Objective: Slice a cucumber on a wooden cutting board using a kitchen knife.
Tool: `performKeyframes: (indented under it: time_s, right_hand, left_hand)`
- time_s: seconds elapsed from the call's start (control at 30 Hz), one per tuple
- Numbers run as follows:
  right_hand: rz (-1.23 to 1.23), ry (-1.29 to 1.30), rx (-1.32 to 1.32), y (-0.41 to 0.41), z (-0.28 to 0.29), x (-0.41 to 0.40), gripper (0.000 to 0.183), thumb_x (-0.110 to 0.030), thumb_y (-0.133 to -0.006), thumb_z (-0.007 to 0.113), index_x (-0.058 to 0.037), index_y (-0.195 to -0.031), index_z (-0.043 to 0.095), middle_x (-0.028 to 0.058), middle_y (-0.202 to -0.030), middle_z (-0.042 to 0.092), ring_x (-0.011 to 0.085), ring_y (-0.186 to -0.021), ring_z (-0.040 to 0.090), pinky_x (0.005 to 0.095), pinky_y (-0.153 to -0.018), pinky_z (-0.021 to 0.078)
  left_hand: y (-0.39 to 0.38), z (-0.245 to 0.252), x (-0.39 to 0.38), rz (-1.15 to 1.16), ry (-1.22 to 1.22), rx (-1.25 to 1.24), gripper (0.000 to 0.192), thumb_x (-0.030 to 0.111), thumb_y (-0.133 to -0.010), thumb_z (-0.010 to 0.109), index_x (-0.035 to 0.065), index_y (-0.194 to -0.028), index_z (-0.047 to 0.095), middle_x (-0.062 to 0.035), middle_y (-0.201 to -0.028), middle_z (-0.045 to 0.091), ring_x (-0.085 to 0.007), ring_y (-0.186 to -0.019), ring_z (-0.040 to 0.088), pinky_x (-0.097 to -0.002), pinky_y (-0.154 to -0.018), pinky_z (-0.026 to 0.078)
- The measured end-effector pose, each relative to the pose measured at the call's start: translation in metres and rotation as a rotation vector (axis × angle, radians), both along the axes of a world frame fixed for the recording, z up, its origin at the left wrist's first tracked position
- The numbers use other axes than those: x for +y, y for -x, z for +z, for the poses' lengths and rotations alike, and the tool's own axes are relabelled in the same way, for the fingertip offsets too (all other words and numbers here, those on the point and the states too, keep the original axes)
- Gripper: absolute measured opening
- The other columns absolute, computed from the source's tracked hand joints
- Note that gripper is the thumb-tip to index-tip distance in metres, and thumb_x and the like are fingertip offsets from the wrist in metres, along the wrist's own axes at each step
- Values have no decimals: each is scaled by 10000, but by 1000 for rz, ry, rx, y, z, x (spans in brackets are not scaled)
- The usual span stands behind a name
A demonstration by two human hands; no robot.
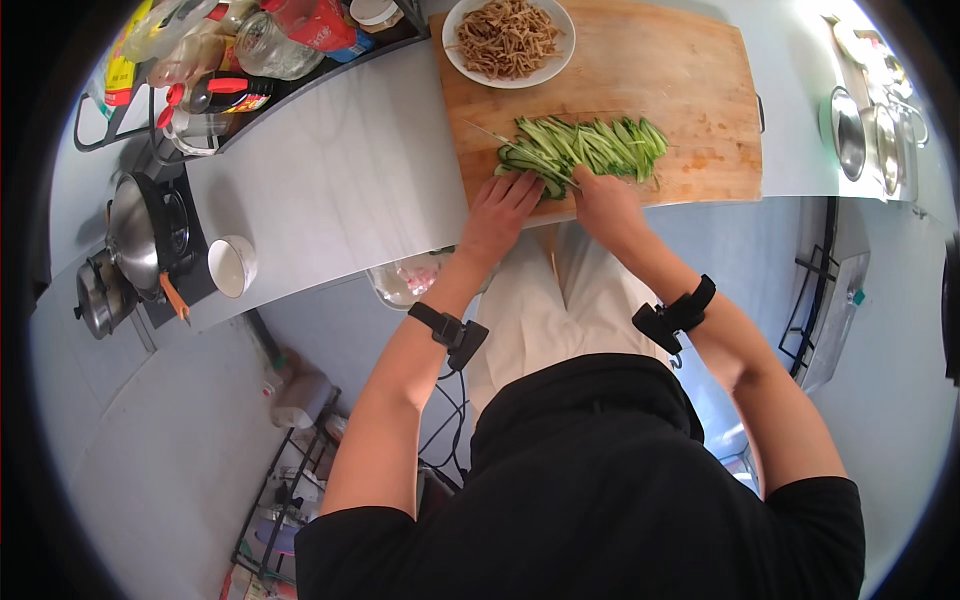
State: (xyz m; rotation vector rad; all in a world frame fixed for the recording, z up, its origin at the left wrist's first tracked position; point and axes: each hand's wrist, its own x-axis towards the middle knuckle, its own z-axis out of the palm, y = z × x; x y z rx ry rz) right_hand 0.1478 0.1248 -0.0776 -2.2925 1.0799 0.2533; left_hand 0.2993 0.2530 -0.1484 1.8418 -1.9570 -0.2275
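My right hand grips a kitchen knife, whose thin blade shows nearly edge-on and slants up and left across the cucumber. My left hand rests with curled fingertips on overlapping cucumber slices, close beside the blade. Beyond the blade, a long heap of green cucumber strips spreads rightward over the wooden cutting board. Part of the slices is hidden beneath my fingers.
A white plate of brown shreds stands at the board's far left. Further left are a rack of bottles and jars, a white bowl and a wok on a stove. Metal bowls stand at right. Below the counter edge sits a clear bin.
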Motion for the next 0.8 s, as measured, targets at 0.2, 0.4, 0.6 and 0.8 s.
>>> performKeyframes:
  time_s: [0.2, 0.4, 0.6, 0.8]
  right_hand:
    - [51, 21, -2, 4, -22, -3, 102, -91, -853, 549, -22, -928, 539, 224, -746, 651, 423, -750, 653, 532, -666, 506]
    - [33, 16, 42, 0, -23, 3, 100, -88, -855, 542, -22, -931, 544, 231, -764, 658, 427, -753, 653, 536, -667, 506]
    - [-4, -36, -44, 0, -5, 6, 104, -86, -856, 535, -18, -933, 543, 230, -777, 656, 441, -767, 647, 539, -673, 503]
    - [14, -20, -3, 7, -20, 1, 102, -82, -861, 524, -17, -936, 550, 233, -809, 658, 440, -798, 643, 544, -695, 498]
  left_hand:
    - [1, -3, -3, -1, -8, -19, 439, 102, -827, 557, 61, -1264, 576, -65, -1320, 544, -248, -1188, 513, -416, -998, 427]
    - [2, -4, 1, 6, -29, -3, 446, 88, -836, 569, 67, -1281, 562, -71, -1312, 542, -259, -1178, 510, -413, -988, 426]
    - [0, -1, 1, 3, -18, -15, 447, 91, -850, 590, 70, -1295, 550, -80, -1309, 537, -271, -1176, 503, -403, -969, 431]
    - [2, -4, -1, 10, -8, -13, 432, 90, -851, 595, 66, -1281, 556, -79, -1298, 534, -272, -1170, 499, -406, -957, 432]
